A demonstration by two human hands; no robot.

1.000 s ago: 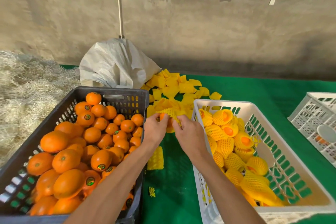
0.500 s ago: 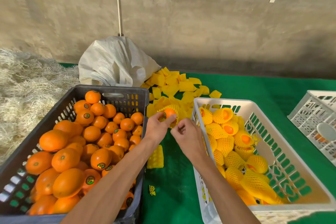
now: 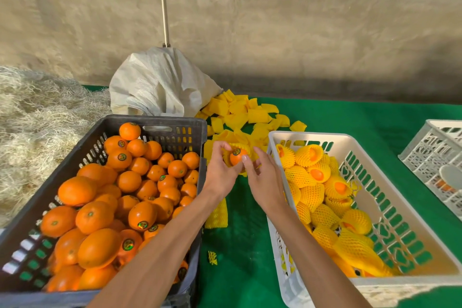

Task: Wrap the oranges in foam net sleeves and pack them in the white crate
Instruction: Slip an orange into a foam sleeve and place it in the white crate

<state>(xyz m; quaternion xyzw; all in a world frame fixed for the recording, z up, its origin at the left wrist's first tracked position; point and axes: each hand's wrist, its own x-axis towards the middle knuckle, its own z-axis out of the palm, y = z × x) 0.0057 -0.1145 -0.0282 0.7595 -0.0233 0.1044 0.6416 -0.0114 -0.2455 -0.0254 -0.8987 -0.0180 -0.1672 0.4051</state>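
Orange (image 3: 237,156): small, stickered, half-sleeved in yellow foam net (image 3: 240,145); frame centre, gripped by left hand (image 3: 220,170); right hand (image 3: 262,177) loosely curled, its fingertip touching the fruit.

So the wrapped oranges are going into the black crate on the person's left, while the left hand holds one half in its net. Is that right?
Not quite. In the head view the wrapped oranges lie in the white crate on the person's right; the black crate on the left holds bare oranges. The left hand does hold an orange half in its net.

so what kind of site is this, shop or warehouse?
Probably a fruit packing area, not a shop: a dark crate heaped with bare oranges, a white crate of netted ones, loose foam net sleeves on green matting, bare concrete wall behind.
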